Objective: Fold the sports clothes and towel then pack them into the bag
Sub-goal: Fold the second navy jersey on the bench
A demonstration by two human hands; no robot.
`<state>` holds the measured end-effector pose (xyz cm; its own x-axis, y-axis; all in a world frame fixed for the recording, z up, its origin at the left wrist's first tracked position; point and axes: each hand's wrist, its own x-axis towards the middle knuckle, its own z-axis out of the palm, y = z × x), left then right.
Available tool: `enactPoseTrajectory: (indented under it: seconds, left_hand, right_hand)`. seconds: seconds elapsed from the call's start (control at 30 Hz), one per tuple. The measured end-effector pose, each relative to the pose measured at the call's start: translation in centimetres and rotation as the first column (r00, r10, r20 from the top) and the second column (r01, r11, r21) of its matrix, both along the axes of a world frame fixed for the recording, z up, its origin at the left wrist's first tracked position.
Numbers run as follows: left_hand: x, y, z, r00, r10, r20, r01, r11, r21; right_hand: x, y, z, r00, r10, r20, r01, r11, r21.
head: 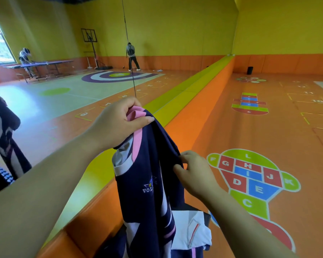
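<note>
Grips the navy jersey (147,192) by its pink trim in the left hand (117,123), high over the padded divider (185,131); pinches a side fold with the right hand (196,174). Probably best to find the opposite shoulder and hang it square before folding. Leaves a white garment (192,233) low against the divider.

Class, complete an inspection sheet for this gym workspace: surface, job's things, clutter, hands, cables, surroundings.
Surface: orange padded divider with yellow-green top, below the hands.
Job's things: navy jersey held up, hanging; white garment beneath it; no bag seen.
Clutter: dark garment at left edge.
Hands: left hand grips the jersey's top; right hand pinches its edge.
Cables: thin black cord hanging from above.
Surroundings: table tennis table, basketball hoop, black bin, alphabet hopscotch, a person near the hoop, a second person at the table.
</note>
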<state>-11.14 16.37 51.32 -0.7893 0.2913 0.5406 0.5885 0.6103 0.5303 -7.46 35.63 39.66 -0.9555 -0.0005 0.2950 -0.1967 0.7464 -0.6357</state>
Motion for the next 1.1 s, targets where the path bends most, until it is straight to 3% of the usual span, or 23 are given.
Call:
enactPoseTrajectory:
  seconds: [0.27,0.53,0.7,0.8,0.87,0.97,1.1]
  left_hand:
    - [0.7,-2.3,1.4,1.0,0.007,-0.004,-0.007,1.0,0.021]
    - [0.0,-5.2,1.5,0.992,0.122,-0.013,-0.122,0.993,-0.009]
    - [0.3,-4.3,1.1,0.977,0.197,-0.083,-0.182,0.971,0.154]
    - [0.9,-2.8,0.6,0.962,0.258,-0.089,-0.227,0.939,0.259]
    - [1.3,-2.0,0.3,0.945,0.308,-0.106,-0.267,0.919,0.29]
    - [1.8,-1.6,-0.1,0.912,0.36,-0.196,-0.297,0.91,0.288]
    - [2.4,-2.2,0.0,0.895,0.282,-0.346,-0.207,0.949,0.239]
  right_hand:
    - [-0.6,1.4,0.7,0.997,0.068,0.043,-0.056,0.973,-0.224]
    - [-0.4,4.2,6.2,0.977,-0.095,-0.188,0.065,0.985,-0.162]
    - [1.1,4.6,8.8,0.961,-0.071,-0.268,0.046,0.994,-0.099]
    - [1.6,4.7,9.1,0.956,-0.096,-0.277,0.113,0.992,0.047]
    - [2.2,4.7,9.2,0.948,-0.117,-0.294,0.14,0.988,0.06]
    - [3.4,4.6,9.2,0.943,-0.121,-0.31,0.133,0.991,0.016]
    - [5.3,5.4,9.4,0.942,-0.074,-0.327,0.085,0.996,0.019]
